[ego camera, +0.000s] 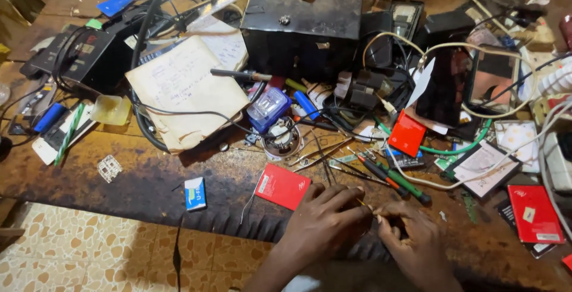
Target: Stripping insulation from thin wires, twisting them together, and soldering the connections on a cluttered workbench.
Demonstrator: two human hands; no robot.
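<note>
Both hands meet at the near edge of a worn, dark wooden bench (149,185). My left hand (325,220) has its fingers curled and pinches a thin wire or pin-like piece (361,203) at its fingertips. My right hand (411,235) is closed beside it, fingertips touching the same small piece; what it grips is too small to tell. A flat red battery (282,186) lies just left of my left hand. Screwdrivers with red and green handles (393,179) and tweezers (322,152) lie just beyond the hands.
A black metal box (304,21) stands at the back centre. A worn paper notebook (185,92), a blue device (268,108), phones (59,134), more red batteries (533,211), a small blue battery (195,193) and tangled white, black and green cables (453,149) crowd the bench. Tiled floor (89,250) shows lower left.
</note>
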